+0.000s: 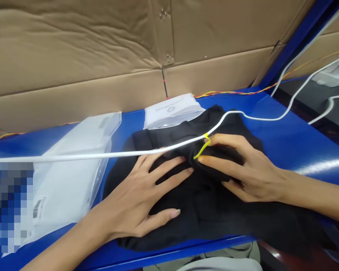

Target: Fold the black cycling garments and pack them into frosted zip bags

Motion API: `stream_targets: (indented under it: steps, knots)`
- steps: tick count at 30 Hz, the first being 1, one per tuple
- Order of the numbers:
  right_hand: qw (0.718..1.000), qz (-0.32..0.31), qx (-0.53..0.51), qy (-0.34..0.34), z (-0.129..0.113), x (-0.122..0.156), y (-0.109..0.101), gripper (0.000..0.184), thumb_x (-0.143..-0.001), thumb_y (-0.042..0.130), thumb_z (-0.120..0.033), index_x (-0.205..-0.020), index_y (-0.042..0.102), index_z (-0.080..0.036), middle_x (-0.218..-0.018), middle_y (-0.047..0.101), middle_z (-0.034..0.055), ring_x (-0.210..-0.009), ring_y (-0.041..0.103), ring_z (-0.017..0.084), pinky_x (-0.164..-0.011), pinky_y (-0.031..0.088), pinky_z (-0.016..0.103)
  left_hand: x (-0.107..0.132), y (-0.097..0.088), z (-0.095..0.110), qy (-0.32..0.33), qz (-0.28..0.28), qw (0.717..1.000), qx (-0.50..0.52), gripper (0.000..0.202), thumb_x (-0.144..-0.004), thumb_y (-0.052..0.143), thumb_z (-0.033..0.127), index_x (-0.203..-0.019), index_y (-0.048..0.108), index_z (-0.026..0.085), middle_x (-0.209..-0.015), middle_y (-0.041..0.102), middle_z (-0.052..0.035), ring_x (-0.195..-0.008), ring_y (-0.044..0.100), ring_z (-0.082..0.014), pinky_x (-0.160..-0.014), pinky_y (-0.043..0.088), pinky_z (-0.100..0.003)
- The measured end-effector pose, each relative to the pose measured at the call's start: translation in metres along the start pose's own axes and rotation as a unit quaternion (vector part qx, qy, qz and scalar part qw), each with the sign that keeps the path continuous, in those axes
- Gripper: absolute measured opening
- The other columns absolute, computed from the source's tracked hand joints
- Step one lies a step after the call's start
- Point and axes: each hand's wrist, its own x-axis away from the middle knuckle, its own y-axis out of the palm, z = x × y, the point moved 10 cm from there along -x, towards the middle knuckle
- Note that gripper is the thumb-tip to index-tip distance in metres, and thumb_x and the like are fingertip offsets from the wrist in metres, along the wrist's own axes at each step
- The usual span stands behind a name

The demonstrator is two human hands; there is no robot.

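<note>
A black cloth garment (203, 210) lies bunched on the blue table in front of me. My left hand (149, 190) rests flat on it, palm down, with the fingers spread. On the cloth's right side, my right hand (243, 169) touches the fabric with bent fingertips, which stand apart. A yellow tie (202, 149) hangs from a white cable (124, 154) that crosses the view in front of the cloth. The tie's end shows near two of my right fingertips; I cannot tell whether they touch it.
A large white plastic bag (73, 165) with a barcode label lies on the left. Behind the cloth is a smaller printed white bag (172, 111). The blue tabletop (307, 150) meets a brown padded panel (223, 67). Twisted red and yellow wires (231, 92) run along the back.
</note>
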Motion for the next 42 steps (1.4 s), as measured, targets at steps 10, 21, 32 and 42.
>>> stream_targets:
  steps: [10,21,32,42]
  knots:
    - [0.988,-0.089,-0.078,-0.103,-0.026,-0.005,0.009,0.055,-0.097,0.064,-0.021,-0.148,0.053,-0.005,-0.158,0.055,0.0242,-0.165,0.026,0.032,-0.132,0.031,0.055,-0.006,-0.003,0.004,-0.014,0.024,1.000,0.001,0.027,-0.102,0.050,0.025,-0.118,0.070,0.022,-0.099,0.066,-0.0083,-0.092,0.056,-0.0275,-0.092,0.052,-0.048]
    - [0.992,-0.088,-0.065,-0.071,-0.017,-0.003,0.010,0.045,-0.100,0.055,-0.003,-0.138,0.065,-0.024,-0.153,0.062,0.0122,-0.161,0.035,0.028,-0.120,0.051,0.048,0.011,-0.045,-0.002,-0.042,0.254,0.962,-0.095,0.052,-0.089,0.084,0.035,-0.134,0.061,0.021,-0.145,0.054,-0.0155,-0.145,0.048,-0.0417,-0.123,0.043,-0.066]
    - [0.991,-0.049,-0.082,-0.089,-0.015,-0.005,0.010,0.035,-0.094,0.068,-0.021,-0.129,0.063,-0.019,-0.152,0.059,0.0207,-0.159,0.038,0.037,-0.121,0.048,0.059,0.011,-0.041,0.001,0.005,0.229,0.968,-0.102,0.055,-0.093,0.062,0.004,-0.145,0.060,0.021,-0.124,0.076,-0.0093,-0.122,0.070,-0.0276,-0.104,0.061,-0.043]
    - [0.986,0.034,0.151,-0.055,-0.030,-0.009,-0.001,0.019,-0.097,0.065,-0.007,-0.112,0.065,-0.019,-0.134,0.073,0.0200,-0.140,0.062,0.035,-0.114,0.058,0.057,0.006,-0.042,0.020,0.002,0.262,0.948,-0.182,0.036,-0.097,0.070,0.010,-0.131,0.065,0.018,-0.116,0.080,-0.0080,-0.109,0.072,-0.0233,-0.098,0.061,-0.040]
